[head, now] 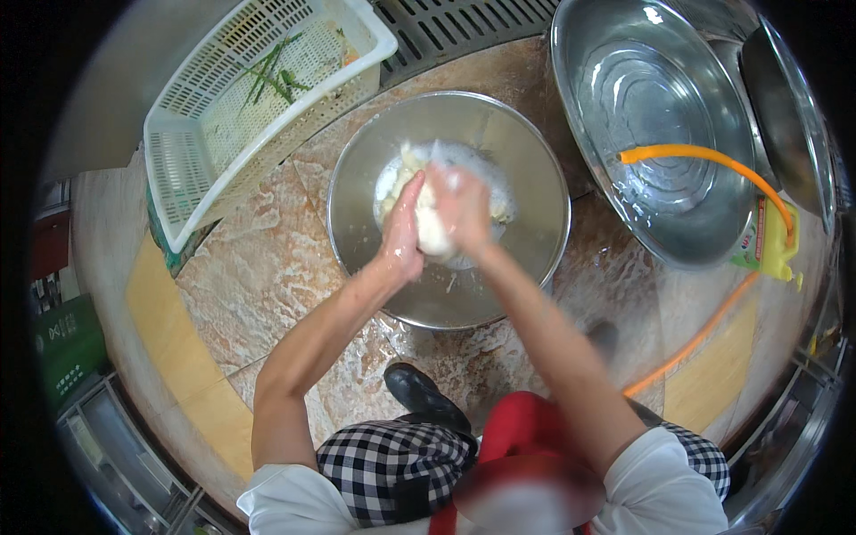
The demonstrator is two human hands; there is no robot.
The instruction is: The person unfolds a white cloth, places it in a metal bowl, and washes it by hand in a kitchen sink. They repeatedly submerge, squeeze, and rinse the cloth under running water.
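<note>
Before me on the floor stands a wide metal basin (528, 267) with foamy water (468, 154) inside. Over the water, my left hand (402, 231) holds a pale, whitish, bulky item (433, 231) from its left side; what it is cannot be told. My right hand (463, 204), blurred, presses against the same item from the right. More pale pieces lie in the foam and are partly hidden by the hands.
A white perforated plastic basket (307, 100) with green scraps lies upper left, by a floor drain grate (461, 23). At right, an orange hose (695, 152) reaches into a large metal basin of water (669, 100), beside a yellow-green bottle (776, 241).
</note>
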